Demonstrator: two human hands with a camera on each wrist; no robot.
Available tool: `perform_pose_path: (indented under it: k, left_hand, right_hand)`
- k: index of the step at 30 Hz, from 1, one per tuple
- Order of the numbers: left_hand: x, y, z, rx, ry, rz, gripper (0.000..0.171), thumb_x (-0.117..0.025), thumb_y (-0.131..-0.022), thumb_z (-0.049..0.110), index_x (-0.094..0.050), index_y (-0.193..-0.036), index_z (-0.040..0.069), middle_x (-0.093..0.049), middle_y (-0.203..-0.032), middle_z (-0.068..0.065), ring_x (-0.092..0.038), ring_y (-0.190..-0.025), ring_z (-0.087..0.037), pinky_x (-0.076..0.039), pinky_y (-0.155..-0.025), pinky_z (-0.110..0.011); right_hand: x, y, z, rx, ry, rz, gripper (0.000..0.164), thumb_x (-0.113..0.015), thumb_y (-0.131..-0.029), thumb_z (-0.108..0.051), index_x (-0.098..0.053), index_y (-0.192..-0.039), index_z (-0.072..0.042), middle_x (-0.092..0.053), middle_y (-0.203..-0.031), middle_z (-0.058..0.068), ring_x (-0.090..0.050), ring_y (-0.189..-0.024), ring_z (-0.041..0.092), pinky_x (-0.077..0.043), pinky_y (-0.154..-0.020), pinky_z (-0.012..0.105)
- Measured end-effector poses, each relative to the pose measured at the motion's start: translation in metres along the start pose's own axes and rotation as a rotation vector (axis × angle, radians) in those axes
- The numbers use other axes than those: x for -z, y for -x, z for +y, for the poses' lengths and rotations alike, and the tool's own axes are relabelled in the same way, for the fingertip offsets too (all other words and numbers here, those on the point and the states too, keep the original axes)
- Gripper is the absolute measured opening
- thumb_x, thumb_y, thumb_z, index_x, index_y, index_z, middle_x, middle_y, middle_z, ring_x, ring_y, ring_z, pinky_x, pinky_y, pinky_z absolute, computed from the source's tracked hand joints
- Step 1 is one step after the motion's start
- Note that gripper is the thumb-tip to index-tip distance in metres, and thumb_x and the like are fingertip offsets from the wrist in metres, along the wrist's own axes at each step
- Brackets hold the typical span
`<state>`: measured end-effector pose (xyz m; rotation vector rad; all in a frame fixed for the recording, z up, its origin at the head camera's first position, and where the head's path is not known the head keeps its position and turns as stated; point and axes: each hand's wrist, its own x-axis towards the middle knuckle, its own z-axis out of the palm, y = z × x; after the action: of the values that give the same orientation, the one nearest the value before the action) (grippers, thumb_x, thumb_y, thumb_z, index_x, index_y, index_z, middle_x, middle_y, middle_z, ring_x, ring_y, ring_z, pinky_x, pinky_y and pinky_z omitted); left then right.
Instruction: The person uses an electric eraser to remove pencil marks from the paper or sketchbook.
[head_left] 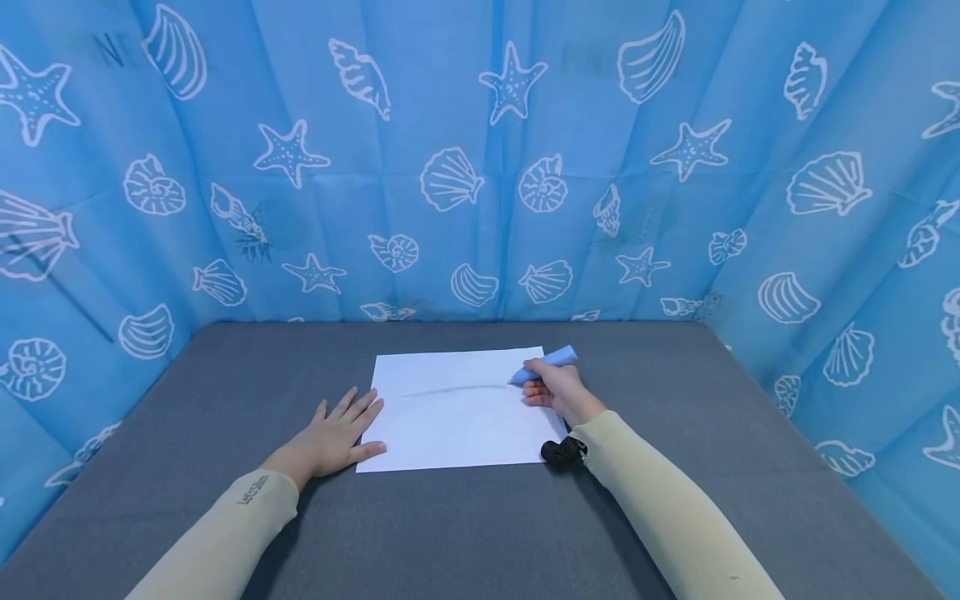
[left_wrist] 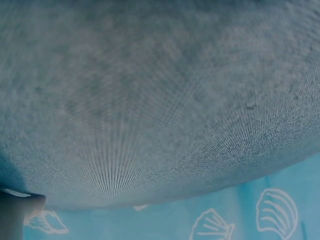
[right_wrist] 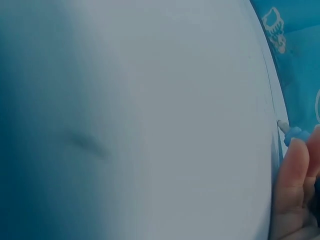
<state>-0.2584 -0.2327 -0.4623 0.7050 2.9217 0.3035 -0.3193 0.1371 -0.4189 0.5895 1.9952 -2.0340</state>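
Note:
A white sheet of paper lies on the grey table, with a faint, slightly curved grey line across its upper half. My right hand pinches a thick light-blue pen near its pointed end. The tip is at the right end of that line; in the right wrist view the pen's pale tip shows beside the fingers. With fingers spread, my left hand rests flat over the paper's left edge. Only a small part of the left hand appears in the left wrist view.
Grey cloth covers the table. A blue curtain with white shells and starfish stands behind it and along both sides. A black wrist camera sits under the right sleeve, over the paper's lower right corner.

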Motion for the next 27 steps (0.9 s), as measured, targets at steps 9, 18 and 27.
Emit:
perform_pose_path:
  k: [9,18,27]
  left_hand:
    - [0.0048,0.0020,0.0055,-0.004,0.002,-0.018,0.087,-0.038,-0.093,0.068,-0.022,-0.155,0.009,-0.014,-0.161,-0.013,-0.004,-0.146,-0.041,-0.001,-0.107,-0.070]
    - [0.0067,0.0048,0.0068,-0.009,0.019,-0.005,0.086,-0.041,-0.094,0.066,-0.024,-0.154,0.008,-0.016,-0.161,-0.013,-0.006,-0.146,-0.042,-0.001,-0.107,-0.071]
    - [0.0045,0.0038,0.0044,-0.009,0.009,0.010,0.086,-0.040,-0.094,0.067,-0.024,-0.155,0.009,-0.016,-0.161,-0.013,-0.006,-0.146,-0.041,-0.002,-0.107,-0.071]
  right_hand:
    - [0.0003,-0.0001,0.0025,-0.003,0.021,0.010,0.026,-0.066,-0.092,-0.024,-0.060,-0.083,-0.001,-0.056,-0.061,0.003,-0.054,-0.048,0.010,-0.052,-0.050,0.024]
    - [-0.0019,0.0023,0.0023,-0.006,0.007,0.018,0.026,-0.066,-0.092,-0.024,-0.059,-0.082,-0.001,-0.056,-0.060,0.004,-0.055,-0.047,0.010,-0.053,-0.050,0.024]
    - [-0.0004,0.0025,0.0025,-0.001,0.030,0.002,0.028,-0.066,-0.093,-0.026,-0.060,-0.086,0.000,-0.056,-0.062,0.004,-0.055,-0.049,0.010,-0.054,-0.052,0.025]
